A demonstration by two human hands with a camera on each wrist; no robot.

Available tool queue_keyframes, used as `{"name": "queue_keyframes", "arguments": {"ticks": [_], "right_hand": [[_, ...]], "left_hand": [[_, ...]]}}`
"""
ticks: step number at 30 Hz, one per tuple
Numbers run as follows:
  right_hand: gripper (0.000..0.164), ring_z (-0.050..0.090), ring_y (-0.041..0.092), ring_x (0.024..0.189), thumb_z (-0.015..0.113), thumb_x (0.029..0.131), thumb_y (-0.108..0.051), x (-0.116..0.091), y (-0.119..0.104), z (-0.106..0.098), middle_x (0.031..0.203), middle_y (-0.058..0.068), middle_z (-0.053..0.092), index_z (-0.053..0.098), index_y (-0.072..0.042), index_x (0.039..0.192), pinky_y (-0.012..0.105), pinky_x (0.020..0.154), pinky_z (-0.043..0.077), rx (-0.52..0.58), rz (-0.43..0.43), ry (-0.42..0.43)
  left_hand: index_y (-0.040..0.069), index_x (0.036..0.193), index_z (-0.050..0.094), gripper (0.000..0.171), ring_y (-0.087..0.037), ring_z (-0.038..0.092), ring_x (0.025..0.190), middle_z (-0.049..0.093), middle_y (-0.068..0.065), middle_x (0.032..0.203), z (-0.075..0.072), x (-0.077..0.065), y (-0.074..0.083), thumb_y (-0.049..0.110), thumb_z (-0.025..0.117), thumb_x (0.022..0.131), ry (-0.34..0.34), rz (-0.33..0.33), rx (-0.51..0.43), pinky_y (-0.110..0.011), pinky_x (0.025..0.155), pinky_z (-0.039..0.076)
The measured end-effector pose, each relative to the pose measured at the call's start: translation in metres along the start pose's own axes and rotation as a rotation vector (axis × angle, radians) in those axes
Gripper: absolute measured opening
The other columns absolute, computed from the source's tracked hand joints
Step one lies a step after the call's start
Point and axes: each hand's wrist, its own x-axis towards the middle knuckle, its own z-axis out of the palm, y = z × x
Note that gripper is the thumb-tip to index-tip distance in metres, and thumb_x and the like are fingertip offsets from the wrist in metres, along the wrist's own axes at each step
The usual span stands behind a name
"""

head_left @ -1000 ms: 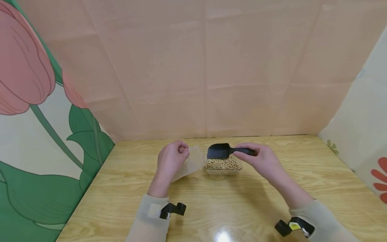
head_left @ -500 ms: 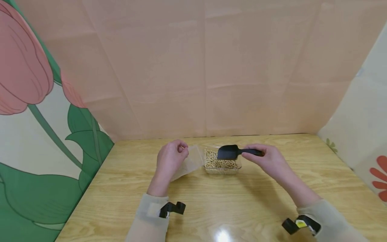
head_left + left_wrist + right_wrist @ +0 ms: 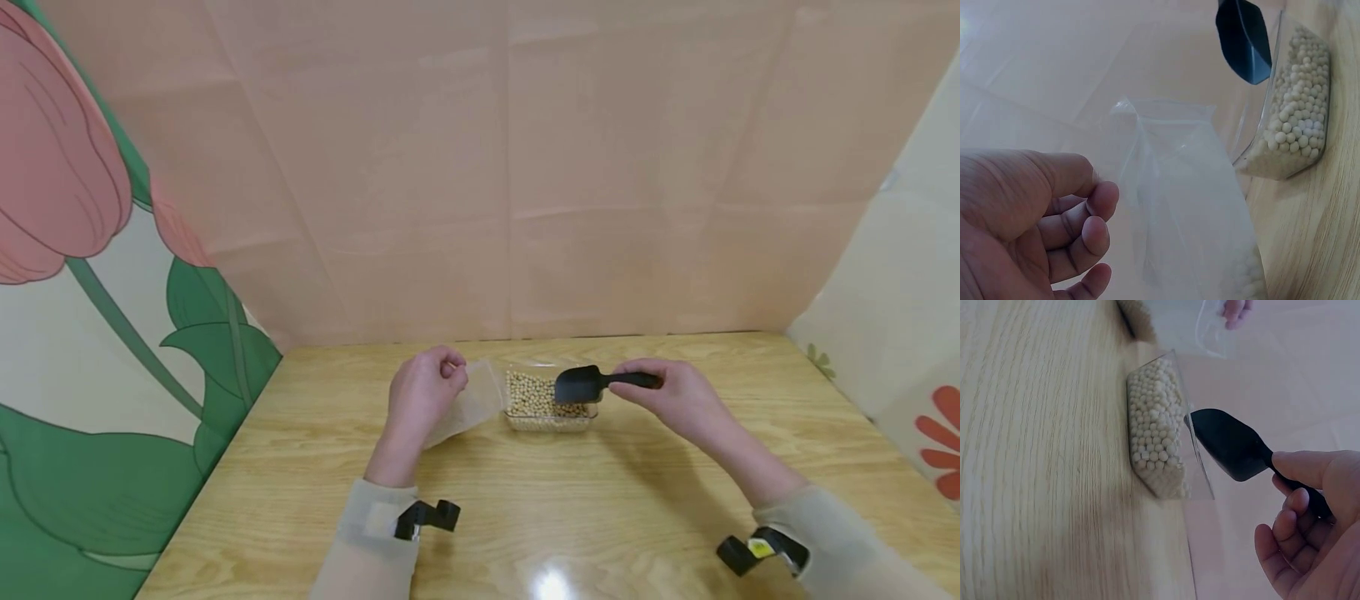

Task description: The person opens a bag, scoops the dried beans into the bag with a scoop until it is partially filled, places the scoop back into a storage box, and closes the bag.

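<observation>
Right hand [image 3: 678,398] grips black scoop [image 3: 579,386] by the handle, blade above the right half of the clear box [image 3: 549,425] of beans [image 3: 528,395]. Scoop looks stiff, light; handle's the place to hold. Left hand [image 3: 422,392] pinches the bag [image 3: 480,398] at its top, left of the box (some beans sit low inside). Bag likely limp, slippery: pinch near the mouth. Box probably rigid, heavier; take the side walls.

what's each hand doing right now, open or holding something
Left hand: closed, pinching the bag.
Right hand: closed, holding the scoop.
</observation>
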Motion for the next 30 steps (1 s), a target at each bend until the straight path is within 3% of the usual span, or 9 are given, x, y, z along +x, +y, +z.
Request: {"name": "queue_keyframes", "arguments": {"ticks": [12,22,30], "right_hand": [[0.034,0.062,0.021,0.082,0.082,0.101,-0.037,0.006,-0.001,0.006,0.128,0.017,0.076,0.083,-0.013,0.125,0.036,0.068,0.049,-0.059,-0.074,-0.012],[0.035,0.056,0.019,0.068,0.083,0.101,-0.036,0.012,-0.005,0.003,0.108,0.008,0.077,0.082,-0.012,0.127,0.035,0.06,0.047,-0.089,-0.1,-0.055],[0.034,0.057,0.018,0.068,0.084,0.1,-0.034,0.016,-0.008,0.005,0.107,0.008,0.077,0.082,-0.01,0.123,0.035,0.061,0.046,-0.088,-0.113,-0.088]], "left_hand": [[0.012,0.105,0.082,0.011,-0.014,0.066,0.071,0.075,0.005,0.083,0.0,-0.001,0.001,0.014,0.073,0.099,-0.005,-0.007,-0.006,-0.04,0.074,0.053],[0.013,0.104,0.082,0.011,-0.014,0.065,0.071,0.074,0.006,0.082,0.0,-0.001,0.002,0.013,0.072,0.099,-0.008,-0.008,-0.005,-0.04,0.074,0.053],[0.013,0.104,0.082,0.01,-0.014,0.065,0.071,0.074,0.006,0.082,-0.001,-0.002,0.003,0.014,0.073,0.099,-0.01,-0.013,-0.001,-0.04,0.074,0.053]]}}
